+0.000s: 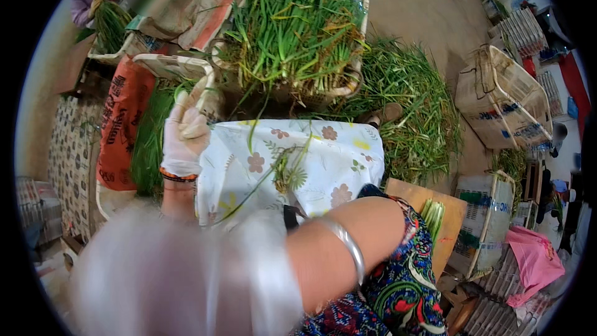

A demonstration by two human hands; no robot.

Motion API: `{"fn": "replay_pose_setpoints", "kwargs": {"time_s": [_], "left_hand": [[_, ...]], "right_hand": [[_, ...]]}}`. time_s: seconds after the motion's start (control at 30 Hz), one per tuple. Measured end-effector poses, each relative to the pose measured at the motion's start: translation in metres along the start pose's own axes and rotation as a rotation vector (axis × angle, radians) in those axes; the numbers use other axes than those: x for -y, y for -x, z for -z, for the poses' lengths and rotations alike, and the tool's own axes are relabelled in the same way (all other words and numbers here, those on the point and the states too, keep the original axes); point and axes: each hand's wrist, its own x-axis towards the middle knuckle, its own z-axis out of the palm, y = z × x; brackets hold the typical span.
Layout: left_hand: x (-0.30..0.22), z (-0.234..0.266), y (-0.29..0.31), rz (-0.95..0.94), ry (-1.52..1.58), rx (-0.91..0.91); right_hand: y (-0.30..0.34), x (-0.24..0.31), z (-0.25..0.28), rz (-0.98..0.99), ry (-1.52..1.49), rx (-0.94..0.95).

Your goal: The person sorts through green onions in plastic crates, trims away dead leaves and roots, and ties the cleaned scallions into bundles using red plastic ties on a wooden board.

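The person's left hand [185, 129], in a thin pale glove with an orange band at the wrist, is raised with fingers extended and loosely open toward the long green stalks [151, 137] lying beside an orange sack [121, 126], holding nothing that I can make out. The right hand [186, 277] is a pale gloved blur close to the camera, so I cannot tell whether it is open or closed, though a silver bangle [349, 247] shows on that forearm. Over the lap lies a white flowered cloth [329, 162] with a few thin green stems [273, 171] straggling across it, and beyond it stands a basket [360, 22] heaped with the same slim green, yellow-tipped stalks, more of them piled on the floor [416, 112] to its right.
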Motion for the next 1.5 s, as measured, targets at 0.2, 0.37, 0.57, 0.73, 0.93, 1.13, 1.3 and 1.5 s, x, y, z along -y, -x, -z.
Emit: {"fn": "replay_pose_setpoints", "kwargs": {"time_s": [0.2,0.37,0.57,0.73,0.93,1.13,1.3,1.5], "left_hand": [[0.013,0.025,-0.01,-0.032,-0.085,-0.19],[0.036,0.028,-0.006,0.051,-0.062,-0.287],[0.046,0.012,-0.006,0.071,-0.252,-0.336],[0.058,0.021,-0.01,0.125,-0.758,-0.366],[0.104,0.026,-0.045,0.301,-1.146,-0.366],[0.115,0.012,-0.034,0.301,-0.986,-0.431],[0.122,0.015,-0.029,0.138,-1.019,-0.412],[0.099,0.01,-0.032,0.144,-0.802,-0.427]], "right_hand": [[0.122,-0.174,0.11,-1.407,1.098,-0.239],[0.141,-0.234,0.126,-1.64,0.966,-0.123],[0.13,-0.182,0.159,-1.269,0.328,-0.874],[0.158,-0.124,0.082,-1.244,-0.01,-0.866],[0.23,-0.134,-0.007,-1.421,0.169,-0.65],[0.214,-0.127,0.005,-1.299,-0.131,-0.892],[0.221,-0.15,0.007,-1.157,-0.254,-1.11],[0.187,-0.122,0.007,-0.925,-0.29,-1.159]]}}
